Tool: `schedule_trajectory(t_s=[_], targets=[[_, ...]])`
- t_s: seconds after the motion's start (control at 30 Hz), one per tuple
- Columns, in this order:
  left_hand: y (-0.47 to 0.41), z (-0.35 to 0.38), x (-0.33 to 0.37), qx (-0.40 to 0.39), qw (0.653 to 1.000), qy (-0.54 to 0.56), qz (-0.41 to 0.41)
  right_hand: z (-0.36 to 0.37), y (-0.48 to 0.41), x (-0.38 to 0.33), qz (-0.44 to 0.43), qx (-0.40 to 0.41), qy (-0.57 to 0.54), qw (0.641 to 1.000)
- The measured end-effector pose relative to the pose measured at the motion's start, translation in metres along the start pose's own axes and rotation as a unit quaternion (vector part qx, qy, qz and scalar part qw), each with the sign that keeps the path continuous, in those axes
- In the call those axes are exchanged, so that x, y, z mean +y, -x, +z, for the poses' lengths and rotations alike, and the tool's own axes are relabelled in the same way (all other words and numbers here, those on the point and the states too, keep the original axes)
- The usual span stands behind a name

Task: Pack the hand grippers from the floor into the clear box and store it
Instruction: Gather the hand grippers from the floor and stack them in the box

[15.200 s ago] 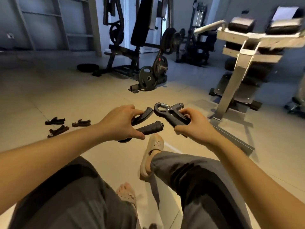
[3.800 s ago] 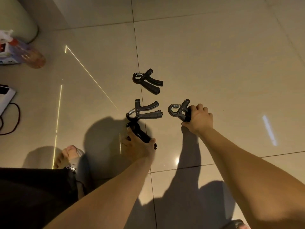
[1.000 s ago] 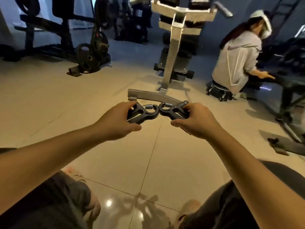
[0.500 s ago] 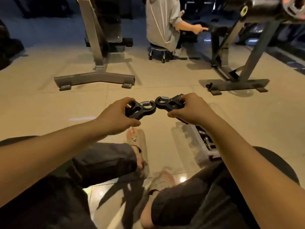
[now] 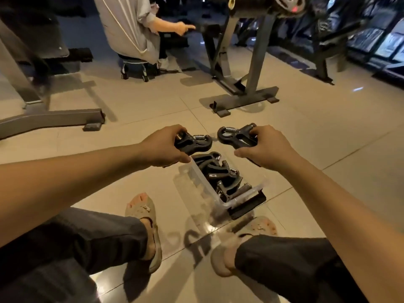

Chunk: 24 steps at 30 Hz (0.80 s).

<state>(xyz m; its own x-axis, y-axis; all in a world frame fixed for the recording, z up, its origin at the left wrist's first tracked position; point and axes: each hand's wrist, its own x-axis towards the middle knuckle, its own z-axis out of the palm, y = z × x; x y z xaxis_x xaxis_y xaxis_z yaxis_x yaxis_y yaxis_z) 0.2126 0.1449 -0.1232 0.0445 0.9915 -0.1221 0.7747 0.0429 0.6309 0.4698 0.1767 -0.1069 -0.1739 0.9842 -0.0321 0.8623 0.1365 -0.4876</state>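
Note:
My left hand [image 5: 162, 147] grips a black hand gripper [image 5: 195, 144] with a metal spring. My right hand [image 5: 265, 147] grips a second black hand gripper [image 5: 235, 136]. Both are held in the air just above the far end of the clear box [image 5: 202, 182], which stands on the tiled floor between my feet. Several black hand grippers [image 5: 220, 174] lie piled inside it. A black lid [image 5: 248, 205] lies on the floor against the box's near right end.
My sandalled feet [image 5: 145, 217] flank the box. A dark weight-rack stand [image 5: 244, 99] is beyond the box, a grey bench base [image 5: 52, 118] at left. A person in a grey top [image 5: 131, 29] sits on a wheeled stool at the back.
My view has swung right and down. The clear box, half hidden under my right arm before, now lies in full view below my hands. Both grippers stay held, now slightly apart.

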Motion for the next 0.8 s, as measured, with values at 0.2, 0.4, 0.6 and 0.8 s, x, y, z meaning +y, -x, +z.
schedule_trajectory(t_s=[0.2, 0.4, 0.6, 0.8], targets=[[-0.069, 0.046, -0.012, -0.052, 0.995, -0.074, 0.036, 0.031, -0.014, 0.068, 0.037, 0.047, -0.028, 0.998], [-0.116, 0.101, -0.032, -0.065, 0.993, -0.072, 0.072, 0.045, -0.053, 0.1, 0.075, 0.025, -0.02, 0.997], [-0.155, 0.149, -0.051, -0.071, 0.994, -0.051, 0.064, 0.047, -0.089, 0.136, 0.12, 0.025, -0.037, 0.992], [-0.191, 0.195, -0.066, -0.046, 0.993, -0.108, 0.002, 0.058, -0.121, 0.16, 0.133, -0.008, -0.061, 0.989]])
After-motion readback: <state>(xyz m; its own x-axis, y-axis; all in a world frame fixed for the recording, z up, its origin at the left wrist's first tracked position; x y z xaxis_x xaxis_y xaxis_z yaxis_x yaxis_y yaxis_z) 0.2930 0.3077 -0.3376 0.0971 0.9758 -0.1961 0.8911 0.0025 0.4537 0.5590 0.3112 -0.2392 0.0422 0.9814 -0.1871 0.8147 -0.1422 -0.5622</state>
